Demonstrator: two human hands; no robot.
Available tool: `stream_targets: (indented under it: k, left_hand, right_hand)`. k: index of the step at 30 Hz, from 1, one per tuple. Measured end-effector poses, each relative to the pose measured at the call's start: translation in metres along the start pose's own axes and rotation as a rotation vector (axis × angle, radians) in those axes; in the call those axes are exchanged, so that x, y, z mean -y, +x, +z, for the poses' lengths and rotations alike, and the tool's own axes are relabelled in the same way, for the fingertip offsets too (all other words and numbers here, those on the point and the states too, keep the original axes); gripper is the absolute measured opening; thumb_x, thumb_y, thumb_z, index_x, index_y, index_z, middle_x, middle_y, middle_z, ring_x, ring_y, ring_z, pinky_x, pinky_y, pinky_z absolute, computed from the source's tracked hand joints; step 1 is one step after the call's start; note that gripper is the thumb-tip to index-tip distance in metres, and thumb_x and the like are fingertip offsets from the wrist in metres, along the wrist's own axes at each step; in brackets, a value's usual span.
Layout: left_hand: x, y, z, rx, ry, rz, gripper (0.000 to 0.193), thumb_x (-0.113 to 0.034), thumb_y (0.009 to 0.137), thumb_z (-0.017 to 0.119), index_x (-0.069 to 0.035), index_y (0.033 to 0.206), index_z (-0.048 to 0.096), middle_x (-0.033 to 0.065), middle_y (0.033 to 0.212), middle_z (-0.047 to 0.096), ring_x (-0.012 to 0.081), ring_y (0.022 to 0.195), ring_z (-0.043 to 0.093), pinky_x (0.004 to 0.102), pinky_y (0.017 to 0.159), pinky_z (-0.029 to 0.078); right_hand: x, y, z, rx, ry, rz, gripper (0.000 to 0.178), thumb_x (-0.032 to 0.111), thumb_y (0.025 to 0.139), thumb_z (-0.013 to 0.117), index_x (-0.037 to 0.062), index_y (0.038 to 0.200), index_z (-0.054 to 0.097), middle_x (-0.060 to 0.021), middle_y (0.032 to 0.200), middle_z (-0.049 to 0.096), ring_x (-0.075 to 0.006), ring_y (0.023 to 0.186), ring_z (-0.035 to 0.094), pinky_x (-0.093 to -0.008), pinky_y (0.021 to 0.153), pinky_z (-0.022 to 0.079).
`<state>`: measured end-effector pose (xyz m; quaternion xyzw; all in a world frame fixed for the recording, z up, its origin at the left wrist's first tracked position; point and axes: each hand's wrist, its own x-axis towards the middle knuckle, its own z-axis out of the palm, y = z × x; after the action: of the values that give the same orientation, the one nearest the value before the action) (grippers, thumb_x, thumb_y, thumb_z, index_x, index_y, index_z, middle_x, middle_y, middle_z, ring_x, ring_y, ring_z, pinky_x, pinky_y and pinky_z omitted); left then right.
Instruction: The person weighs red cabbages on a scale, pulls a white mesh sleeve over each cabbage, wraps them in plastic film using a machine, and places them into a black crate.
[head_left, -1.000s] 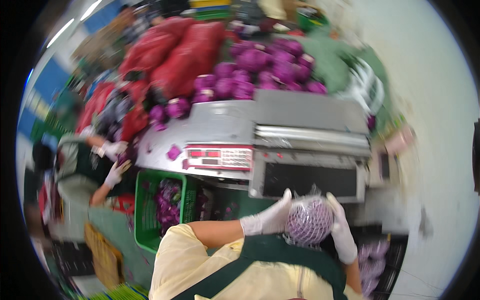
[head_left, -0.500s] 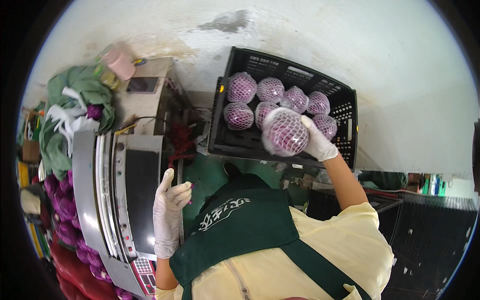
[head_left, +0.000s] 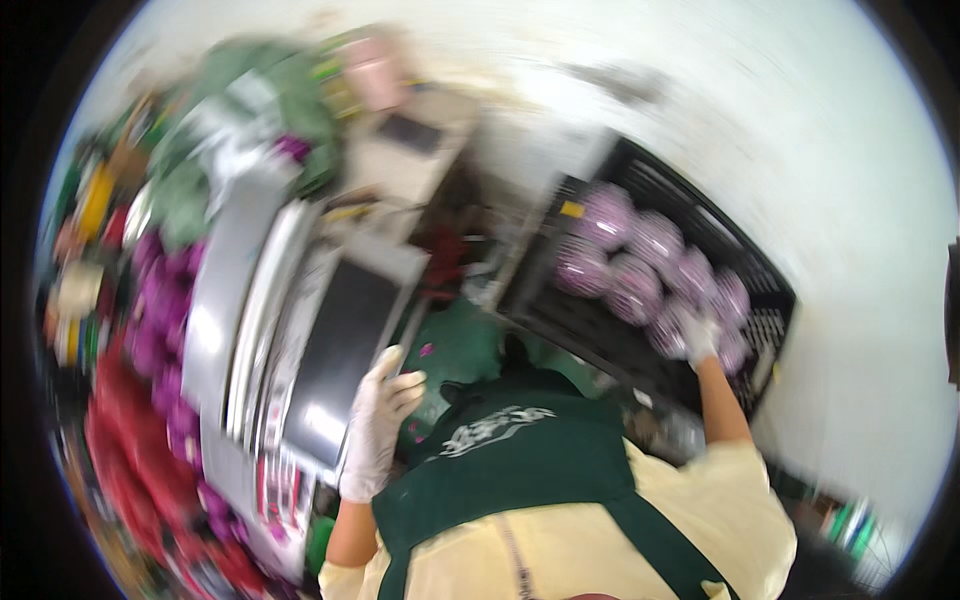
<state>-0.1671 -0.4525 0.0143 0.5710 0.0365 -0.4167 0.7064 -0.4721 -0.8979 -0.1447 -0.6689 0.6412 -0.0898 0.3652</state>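
The person's white-gloved right hand [head_left: 698, 336] reaches down into the crate, its blurred fingers against a round, pale-purple, shiny wrapped cabbage [head_left: 667, 328]. That cabbage lies just to the left of the fingers; whether they grip it or merely rest on it cannot be told. Similar wrapped cabbages [head_left: 635, 290] sit close together beyond and to the left of it, all inside a black plastic crate [head_left: 700, 215] that stands by the pale wall.

The white-gloved left hand [head_left: 375, 425] holds nothing, its thumb raised and its fingers loosely bent and a little apart. It is well away from the crate, just beside a silver metal machine with a dark rectangular plate [head_left: 340, 360]. Farther left lie unwrapped, deep-purple cabbages [head_left: 160, 320] and bulky red sacks [head_left: 140, 455].
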Motion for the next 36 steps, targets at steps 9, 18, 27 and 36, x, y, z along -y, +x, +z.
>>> stream_targets:
  k: [9, 18, 27, 36]
  left_hand:
    - [-0.009, -0.104, -0.118, -0.341, -0.127, 0.475, 0.052, -0.036, 0.101, 0.049, -0.004, 0.141, 0.044, 0.0134, 0.116, 0.064, 0.0198, 0.109, 0.061, 0.0325, 0.100, 0.045]
    - [0.010, -0.201, -0.464, -1.464, -0.212, 0.892, 0.060, -0.026, 0.090, 0.069, -0.003, 0.139, 0.043, 0.0136, 0.134, 0.051, 0.0230, 0.120, 0.053, 0.0341, 0.100, 0.043]
    - [-0.006, -0.191, -0.707, -1.874, 0.616, 0.083, 0.127, -0.050, 0.053, 0.086, -0.015, 0.154, 0.016, 0.0261, 0.117, 0.061, 0.0415, 0.107, 0.060, 0.0482, 0.097, 0.045]
    - [0.016, -0.188, -0.721, -1.864, 0.528, 0.289, 0.113, -0.039, 0.055, 0.085, -0.015, 0.150, 0.028, 0.0273, 0.132, 0.045, 0.0432, 0.123, 0.044, 0.0472, 0.104, 0.039]
  right_hand:
    - [0.286, -0.179, 0.151, 0.422, 0.256, -1.025, 0.042, 0.016, 0.100, 0.049, 0.0040, 0.140, 0.042, -0.0108, 0.143, 0.044, -0.0251, 0.134, 0.039, -0.0390, 0.111, 0.030]
    - [0.314, -0.181, 0.349, -0.017, -0.077, -0.828, 0.044, 0.032, 0.096, 0.053, -0.0030, 0.121, 0.061, -0.0237, 0.121, 0.061, -0.0353, 0.111, 0.058, -0.0403, 0.095, 0.044]
    - [0.315, -0.197, 0.336, 0.110, -0.098, -0.887, 0.040, 0.022, 0.093, 0.053, -0.0074, 0.119, 0.060, -0.0211, 0.109, 0.067, -0.0294, 0.086, 0.060, -0.0364, 0.078, 0.048]
    - [0.331, -0.281, 0.374, 0.312, -0.114, -0.923, 0.040, 0.023, 0.093, 0.053, -0.0069, 0.121, 0.059, -0.0195, 0.111, 0.065, -0.0283, 0.091, 0.060, -0.0361, 0.081, 0.048]
